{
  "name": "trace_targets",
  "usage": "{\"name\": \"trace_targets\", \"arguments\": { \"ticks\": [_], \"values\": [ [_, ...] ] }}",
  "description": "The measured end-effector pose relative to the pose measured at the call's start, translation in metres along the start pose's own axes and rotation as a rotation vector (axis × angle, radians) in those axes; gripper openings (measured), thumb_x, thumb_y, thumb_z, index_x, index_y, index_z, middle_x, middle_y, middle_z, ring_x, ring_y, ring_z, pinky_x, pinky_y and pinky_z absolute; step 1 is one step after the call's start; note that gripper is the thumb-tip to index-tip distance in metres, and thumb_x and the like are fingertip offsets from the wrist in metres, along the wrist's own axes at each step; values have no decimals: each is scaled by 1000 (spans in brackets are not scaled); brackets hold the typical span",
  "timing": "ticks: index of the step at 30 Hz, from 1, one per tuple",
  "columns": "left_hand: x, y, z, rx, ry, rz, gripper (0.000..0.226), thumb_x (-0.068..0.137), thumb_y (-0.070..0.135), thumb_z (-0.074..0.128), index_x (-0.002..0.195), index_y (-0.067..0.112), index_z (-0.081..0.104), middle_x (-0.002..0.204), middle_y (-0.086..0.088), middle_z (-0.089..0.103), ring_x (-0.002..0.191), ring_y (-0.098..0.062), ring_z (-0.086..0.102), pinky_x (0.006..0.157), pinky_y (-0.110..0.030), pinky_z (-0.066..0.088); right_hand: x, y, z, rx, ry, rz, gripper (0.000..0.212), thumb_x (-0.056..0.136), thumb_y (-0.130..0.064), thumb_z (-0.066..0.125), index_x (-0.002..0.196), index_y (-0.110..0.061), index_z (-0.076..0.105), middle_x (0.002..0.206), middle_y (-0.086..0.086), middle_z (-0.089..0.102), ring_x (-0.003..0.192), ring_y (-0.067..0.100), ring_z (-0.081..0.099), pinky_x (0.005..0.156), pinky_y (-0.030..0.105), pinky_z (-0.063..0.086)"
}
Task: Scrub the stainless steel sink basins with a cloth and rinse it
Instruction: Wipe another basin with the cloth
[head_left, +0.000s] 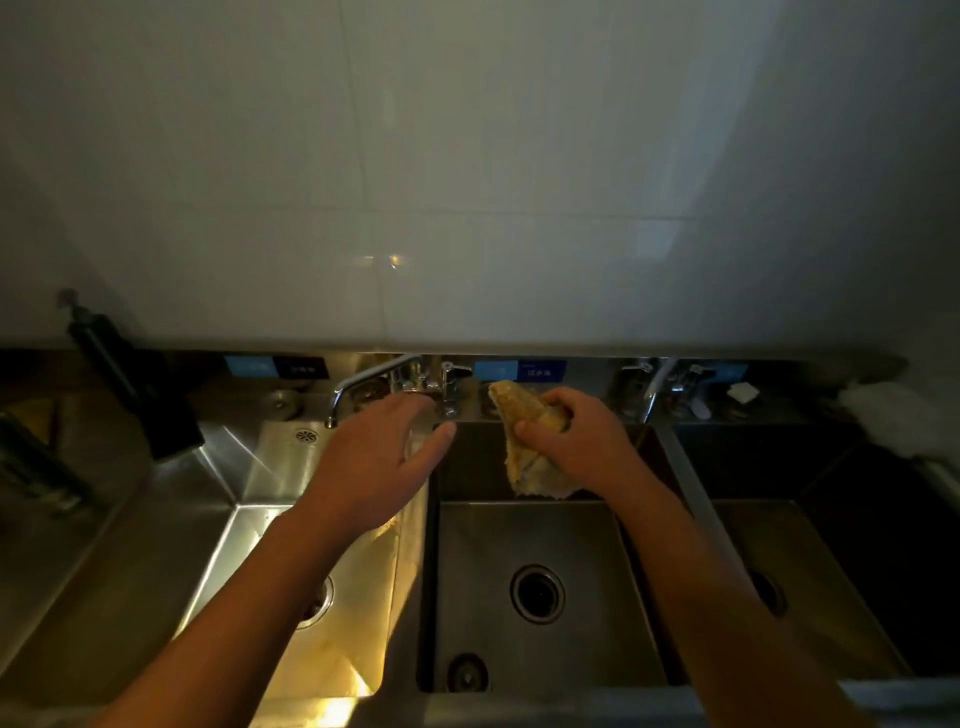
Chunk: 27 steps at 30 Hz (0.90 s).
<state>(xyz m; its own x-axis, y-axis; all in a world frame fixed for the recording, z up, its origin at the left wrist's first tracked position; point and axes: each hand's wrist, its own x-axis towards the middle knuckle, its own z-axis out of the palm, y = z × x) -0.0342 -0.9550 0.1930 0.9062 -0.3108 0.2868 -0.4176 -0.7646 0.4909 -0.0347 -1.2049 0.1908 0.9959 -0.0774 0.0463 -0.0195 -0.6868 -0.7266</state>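
Item: stainless steel sink (693, 488), three basins in a row under a white tiled wall (467, 156)

- Left basin (260, 467): brightly lit, with a round overflow grille on its back wall.
- Middle basin (493, 540): dark, with a drain (537, 592) in the floor and a small round fitting (467, 672) near the front edge.
- Right basin (841, 571): in shadow, its drain partly hidden behind the right forearm.

Item: cloth (522, 467), yellow, bunched
- Location: held in the air above the back of the middle basin, just in front of the back ledge.
- Relative to the fingers: the right hand (576, 441) grips it around the middle. The thumb (525, 429) lies across the near side and the fingers are curled tightly over the far side. One crumpled end sticks up past the fingers and the other hangs below the palm.

Item: left hand (374, 457)
- Holds nothing. The fingers are straight and close together, the thumb is spread out to the side, and the hand reaches to the tap (358, 387) at the divider between the left and middle basins.
- Whether the fingertips touch the tap body cannot be told.
- The tap's spout curves down over the left basin.

Other items
- Second tap (655, 387) behind the middle and right basins.
- Blue labels (496, 370) on the back ledge.
- Dark pump bottle (124, 379) at far left
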Motion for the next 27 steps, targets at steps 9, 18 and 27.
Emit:
{"name": "trace_targets", "arguments": {
  "ticks": [9, 18, 27],
  "values": [
    [-26, -73, -50, 6, -43, 6, 65, 90, 74, 28, 133, 33, 55, 133, 9, 59, 118, -11, 55, 94, -39, 49, -22, -56, 69, 96, 68, 53, 37, 85, -44, 71, 116, -29, 57, 100, -13, 58, 93, 7, 59, 78, 28, 52],
    [-39, -77, -66, 8, -15, 22, 58, 93, 69, 33, 133, 32, 53, 132, 8, 58, 116, -11, 54, 90, -34, 46, -36, -79, 76, 123, 86, 14, 30, 85, -45, 71, 109, -35, 56, 99, -15, 59, 91, 4, 59, 72, 22, 50],
    [-49, -55, -88, 117, 40, 26, 65, 92, 73, 27, 135, 31, 52, 130, 11, 58, 116, -10, 54, 94, -36, 46, -32, -102, 58, 128, 66, -106, 31, 87, -44, 69, 112, -32, 55, 102, -11, 57, 91, 6, 58, 75, 25, 51]
  ]
}}
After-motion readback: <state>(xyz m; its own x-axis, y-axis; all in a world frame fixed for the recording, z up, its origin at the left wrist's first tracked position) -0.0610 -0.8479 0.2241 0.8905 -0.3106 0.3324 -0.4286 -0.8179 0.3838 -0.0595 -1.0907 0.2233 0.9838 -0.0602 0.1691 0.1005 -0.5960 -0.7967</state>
